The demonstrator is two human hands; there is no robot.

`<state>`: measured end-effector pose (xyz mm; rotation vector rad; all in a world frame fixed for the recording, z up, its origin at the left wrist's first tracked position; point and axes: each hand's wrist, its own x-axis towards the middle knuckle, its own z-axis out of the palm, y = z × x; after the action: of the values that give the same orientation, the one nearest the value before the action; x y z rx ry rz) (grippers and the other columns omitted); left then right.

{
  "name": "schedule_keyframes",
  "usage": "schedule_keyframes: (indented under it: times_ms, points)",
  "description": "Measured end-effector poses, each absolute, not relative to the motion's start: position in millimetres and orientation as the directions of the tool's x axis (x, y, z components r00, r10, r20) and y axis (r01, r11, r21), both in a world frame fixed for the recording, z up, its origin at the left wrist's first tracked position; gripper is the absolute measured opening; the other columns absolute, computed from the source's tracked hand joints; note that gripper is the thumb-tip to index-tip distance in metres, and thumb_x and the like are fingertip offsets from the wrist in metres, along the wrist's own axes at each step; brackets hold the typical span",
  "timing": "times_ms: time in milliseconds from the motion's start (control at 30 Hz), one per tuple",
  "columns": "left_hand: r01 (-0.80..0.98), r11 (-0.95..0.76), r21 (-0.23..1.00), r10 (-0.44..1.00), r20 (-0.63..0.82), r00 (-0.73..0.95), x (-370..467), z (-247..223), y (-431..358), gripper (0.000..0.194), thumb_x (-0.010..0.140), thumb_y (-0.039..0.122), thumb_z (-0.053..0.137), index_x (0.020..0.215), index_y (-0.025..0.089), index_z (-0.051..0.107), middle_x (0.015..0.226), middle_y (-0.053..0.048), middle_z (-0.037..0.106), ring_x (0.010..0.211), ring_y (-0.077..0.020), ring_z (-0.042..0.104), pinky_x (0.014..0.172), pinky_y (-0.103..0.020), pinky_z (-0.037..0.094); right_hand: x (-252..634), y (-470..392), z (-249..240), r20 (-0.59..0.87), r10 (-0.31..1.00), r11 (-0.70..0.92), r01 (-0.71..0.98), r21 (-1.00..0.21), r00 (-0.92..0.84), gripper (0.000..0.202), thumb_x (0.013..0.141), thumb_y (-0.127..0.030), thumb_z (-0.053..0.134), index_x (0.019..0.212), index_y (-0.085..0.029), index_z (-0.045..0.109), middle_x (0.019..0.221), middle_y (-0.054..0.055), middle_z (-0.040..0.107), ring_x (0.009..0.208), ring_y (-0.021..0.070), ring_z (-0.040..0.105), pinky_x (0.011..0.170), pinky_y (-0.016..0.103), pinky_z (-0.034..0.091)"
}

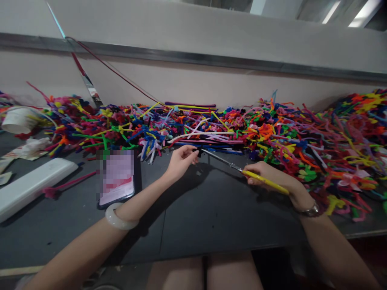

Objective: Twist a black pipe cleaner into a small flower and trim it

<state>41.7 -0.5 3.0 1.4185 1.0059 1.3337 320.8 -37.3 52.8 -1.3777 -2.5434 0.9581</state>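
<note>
My left hand (180, 162), with a pale bangle on its arm, pinches a small black fuzzy piece (198, 152) over the dark table. In my right hand (262, 174) are scissors (266, 182) with yellow handles, my fingers wrapped round them. Their metal blades point left, and the tips are at the black piece; whether they touch it is hard to tell. Just behind my hands lies a long heap of colourful pipe cleaners (211, 127), with some long straight ones on it.
A phone (117, 179) lies left of my left hand. Farther left are a long white case (36, 185), a pink pipe cleaner (72, 184), crumpled tissue (34, 147) and a tipped white cup (19, 120). A wall (193, 80) stands behind the heap.
</note>
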Motion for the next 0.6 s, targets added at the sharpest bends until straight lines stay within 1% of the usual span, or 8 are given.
schedule_keyframes:
  times_ms: [100, 267, 433, 600]
  points:
    - [-0.056, -0.226, 0.973, 0.970, 0.230, 0.084, 41.8, 2.2, 0.0, 0.020, 0.069, 0.027, 0.061, 0.082, 0.013, 0.057, 0.053, 0.001, 0.058, 0.048, -0.0096, 0.054, 0.049, -0.021, 0.044, 320.1, -37.5, 53.9, -0.207, 0.788, 0.383, 0.725, -0.573, -0.579, 0.040, 0.075, -0.053, 0.048, 0.069, -0.014, 0.050, 0.059, -0.002, 0.043, 0.051, 0.0087, 0.036, 0.046, 0.020, 0.027]
    - [-0.082, -0.198, 0.977, 0.975, 0.205, 0.086, 41.6, 2.0, 0.0, 0.020, 0.068, 0.027, 0.062, 0.082, 0.013, 0.057, 0.054, 0.001, 0.058, 0.047, -0.0093, 0.054, 0.048, -0.021, 0.043, 321.1, -34.6, 52.3, -0.220, 0.787, 0.374, 0.729, -0.573, -0.577, 0.041, 0.073, -0.054, 0.050, 0.069, -0.014, 0.052, 0.060, -0.001, 0.046, 0.054, 0.0100, 0.038, 0.048, 0.021, 0.029]
    - [-0.098, -0.179, 0.979, 0.978, 0.188, 0.090, 42.4, 2.0, -0.6, 0.020, 0.068, 0.026, 0.063, 0.081, 0.013, 0.057, 0.053, 0.002, 0.057, 0.047, -0.0090, 0.054, 0.048, -0.021, 0.043, 322.5, -32.5, 49.8, -0.210, 0.792, 0.398, 0.745, -0.535, -0.573, 0.039, 0.073, -0.052, 0.051, 0.067, -0.014, 0.052, 0.060, -0.001, 0.046, 0.055, 0.0105, 0.039, 0.049, 0.021, 0.030]
    - [-0.103, -0.167, 0.981, 0.980, 0.177, 0.093, 42.6, 1.8, 0.0, 0.021, 0.067, 0.027, 0.063, 0.081, 0.013, 0.056, 0.053, 0.002, 0.057, 0.047, -0.0093, 0.054, 0.048, -0.021, 0.044, 321.8, -32.0, 49.8, -0.215, 0.798, 0.411, 0.769, -0.490, -0.563, 0.039, 0.073, -0.051, 0.051, 0.073, -0.013, 0.055, 0.060, 0.000, 0.049, 0.056, 0.0115, 0.040, 0.048, 0.021, 0.031]
